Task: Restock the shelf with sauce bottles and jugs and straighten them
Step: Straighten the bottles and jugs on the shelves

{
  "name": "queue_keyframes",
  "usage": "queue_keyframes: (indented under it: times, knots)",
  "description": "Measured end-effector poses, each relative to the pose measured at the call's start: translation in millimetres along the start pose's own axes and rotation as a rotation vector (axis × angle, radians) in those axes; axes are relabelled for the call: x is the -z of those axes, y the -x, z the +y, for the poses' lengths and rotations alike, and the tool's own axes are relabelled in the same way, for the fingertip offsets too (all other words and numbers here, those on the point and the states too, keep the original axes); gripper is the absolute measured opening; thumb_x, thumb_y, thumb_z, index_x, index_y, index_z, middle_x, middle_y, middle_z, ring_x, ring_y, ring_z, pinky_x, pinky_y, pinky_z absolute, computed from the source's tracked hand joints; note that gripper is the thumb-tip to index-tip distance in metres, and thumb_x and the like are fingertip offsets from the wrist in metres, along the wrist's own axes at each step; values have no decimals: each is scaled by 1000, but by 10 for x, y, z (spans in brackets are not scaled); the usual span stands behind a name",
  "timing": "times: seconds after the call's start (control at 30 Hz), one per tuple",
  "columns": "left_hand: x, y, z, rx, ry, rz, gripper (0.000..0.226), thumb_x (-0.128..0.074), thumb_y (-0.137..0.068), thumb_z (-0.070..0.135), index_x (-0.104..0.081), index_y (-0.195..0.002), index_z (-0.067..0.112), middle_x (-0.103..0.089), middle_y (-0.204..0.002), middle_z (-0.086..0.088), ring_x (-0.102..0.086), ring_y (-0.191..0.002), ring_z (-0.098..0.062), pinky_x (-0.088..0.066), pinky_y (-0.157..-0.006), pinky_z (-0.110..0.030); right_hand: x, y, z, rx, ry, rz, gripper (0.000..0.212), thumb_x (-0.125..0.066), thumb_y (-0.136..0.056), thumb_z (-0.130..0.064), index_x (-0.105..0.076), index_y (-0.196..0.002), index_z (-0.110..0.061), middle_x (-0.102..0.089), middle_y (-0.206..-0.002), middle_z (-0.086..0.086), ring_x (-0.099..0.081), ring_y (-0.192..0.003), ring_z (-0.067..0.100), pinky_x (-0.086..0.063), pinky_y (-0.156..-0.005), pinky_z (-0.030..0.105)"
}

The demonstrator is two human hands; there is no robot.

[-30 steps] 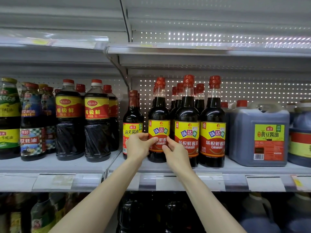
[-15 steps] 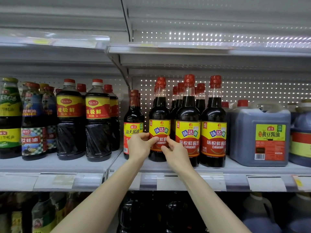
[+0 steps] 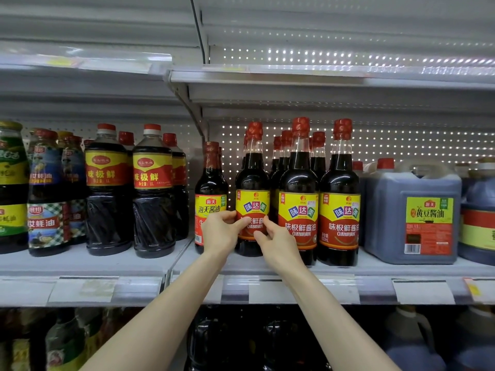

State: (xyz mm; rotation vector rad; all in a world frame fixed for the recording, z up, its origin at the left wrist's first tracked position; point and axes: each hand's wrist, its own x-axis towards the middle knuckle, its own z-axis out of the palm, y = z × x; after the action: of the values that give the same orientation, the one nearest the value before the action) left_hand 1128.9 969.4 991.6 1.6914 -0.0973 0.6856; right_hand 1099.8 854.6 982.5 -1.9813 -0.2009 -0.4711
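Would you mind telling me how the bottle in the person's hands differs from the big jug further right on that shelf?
The held bottle is tall with a slim neck; the jug is squat and boxy. The left hand and right hand hold the bottle; nothing touches the jug. The bottle's label is yellow over red, the jug's green-yellow over red. Both stand upright, red-capped, with dark contents.

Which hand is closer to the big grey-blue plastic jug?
Right. The right hand pinches the red-capped dark sauce bottle, two bottles away from the big grey-blue plastic jug; the left hand grips that bottle's other side, farther away.
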Motion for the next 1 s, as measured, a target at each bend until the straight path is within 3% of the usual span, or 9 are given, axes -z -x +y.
queue_keyframes:
  times: [0.3,1.0]
  knots:
    - [21,12,13,-14,-16,-11,47,-76,-81,25,-63,-121,4,-69,-110,-9,-62,-92,-15,-57,-85,-42,0,16,-17,-3,-11,6,57,-52,-99,-26,-30,-150,-19,-45,-146,4,-41,-134,20,-40,-105,33]
    - [50,-21,22,-25,-31,-48,50,-74,-82,25,-60,-126,4,-67,-117,-12,-64,-104,-24,-56,-87,-44,20,42,-88,-1,-21,-15,56,-51,-99,-24,-28,-150,-17,-43,-148,4,-40,-135,18,-38,-105,31]
